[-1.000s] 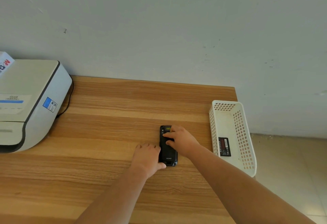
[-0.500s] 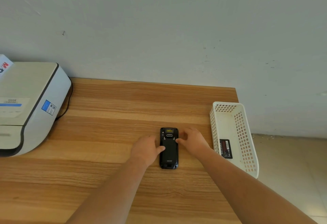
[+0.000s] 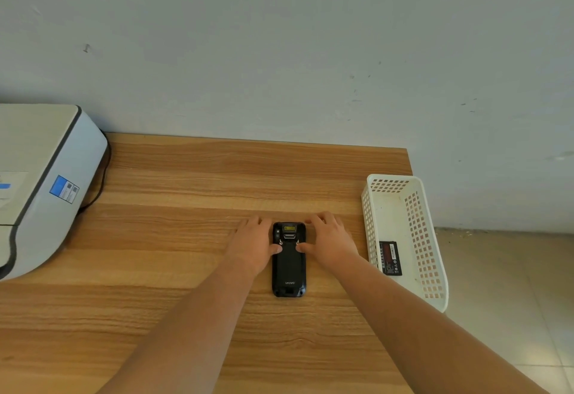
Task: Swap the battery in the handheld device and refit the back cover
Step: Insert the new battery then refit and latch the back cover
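Both my hands flank the handheld device on the wooden tabletop.

The black handheld device (image 3: 289,258) lies back up near the tabletop (image 3: 192,176) middle, cover on. My left hand (image 3: 253,244) and right hand (image 3: 329,243) rest either side, fingers relaxed, each thumb pressing the back cover (image 3: 289,266). A white basket (image 3: 431,238) at the right edge holds a battery (image 3: 390,257). A white machine (image 3: 40,182) sits far left against the pale wall (image 3: 279,51); tiled floor (image 3: 509,300) shows right.
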A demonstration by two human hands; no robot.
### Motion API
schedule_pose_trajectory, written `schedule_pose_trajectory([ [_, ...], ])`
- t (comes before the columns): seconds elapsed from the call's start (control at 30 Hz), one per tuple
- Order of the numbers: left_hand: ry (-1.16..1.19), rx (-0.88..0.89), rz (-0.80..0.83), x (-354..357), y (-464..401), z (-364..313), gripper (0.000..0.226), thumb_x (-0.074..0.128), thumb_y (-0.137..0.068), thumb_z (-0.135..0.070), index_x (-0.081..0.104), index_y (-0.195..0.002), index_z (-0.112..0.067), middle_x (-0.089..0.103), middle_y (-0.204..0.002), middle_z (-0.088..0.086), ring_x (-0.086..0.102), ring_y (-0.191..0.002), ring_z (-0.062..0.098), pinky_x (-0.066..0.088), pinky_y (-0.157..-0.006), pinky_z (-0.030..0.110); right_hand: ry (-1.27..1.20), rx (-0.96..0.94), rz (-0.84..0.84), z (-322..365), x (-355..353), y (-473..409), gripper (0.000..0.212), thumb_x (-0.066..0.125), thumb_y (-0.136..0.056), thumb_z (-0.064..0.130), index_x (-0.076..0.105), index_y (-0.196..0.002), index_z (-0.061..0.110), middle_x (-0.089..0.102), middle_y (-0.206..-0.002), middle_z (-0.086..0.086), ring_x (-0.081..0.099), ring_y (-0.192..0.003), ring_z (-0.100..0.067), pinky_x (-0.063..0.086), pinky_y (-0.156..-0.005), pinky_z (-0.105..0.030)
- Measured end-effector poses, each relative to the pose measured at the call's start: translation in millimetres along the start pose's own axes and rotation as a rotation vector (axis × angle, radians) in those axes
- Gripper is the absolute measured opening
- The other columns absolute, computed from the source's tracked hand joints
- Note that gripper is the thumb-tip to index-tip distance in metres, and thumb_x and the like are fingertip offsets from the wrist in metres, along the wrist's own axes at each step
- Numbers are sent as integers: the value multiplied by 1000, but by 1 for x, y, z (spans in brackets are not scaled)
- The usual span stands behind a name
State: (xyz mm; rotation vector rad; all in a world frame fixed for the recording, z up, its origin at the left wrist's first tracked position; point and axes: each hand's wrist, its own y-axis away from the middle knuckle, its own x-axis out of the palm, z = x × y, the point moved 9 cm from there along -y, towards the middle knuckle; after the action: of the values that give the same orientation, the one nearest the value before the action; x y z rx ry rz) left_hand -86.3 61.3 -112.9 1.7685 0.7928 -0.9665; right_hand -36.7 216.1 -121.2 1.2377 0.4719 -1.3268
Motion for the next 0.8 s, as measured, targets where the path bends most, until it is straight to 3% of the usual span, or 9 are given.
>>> schedule_pose_trajectory([
  [0.33, -40, 87, -7, -3, -2, -7, 59, 67, -87, -41, 45, -140, -28, 48, -136, -2, 40, -130, 21, 32, -109, 43, 84, -48, -22, 10, -4, 6, 55, 64, -85, 47, 47, -133, 26, 43, -141, 1, 37, -132, -23, 32, -109, -43],
  [0.8, -3, 81, -23, 1, -1, -3, 57, 66, -89, -37, 43, -140, -29, 47, -137, -3, 39, -131, 21, 32, -111, 46, 76, -66, -64, 12, -3, 7, 41, 64, -85, 45, 53, -119, 26, 50, -131, 4, 42, -124, -20, 35, -103, -39],
])
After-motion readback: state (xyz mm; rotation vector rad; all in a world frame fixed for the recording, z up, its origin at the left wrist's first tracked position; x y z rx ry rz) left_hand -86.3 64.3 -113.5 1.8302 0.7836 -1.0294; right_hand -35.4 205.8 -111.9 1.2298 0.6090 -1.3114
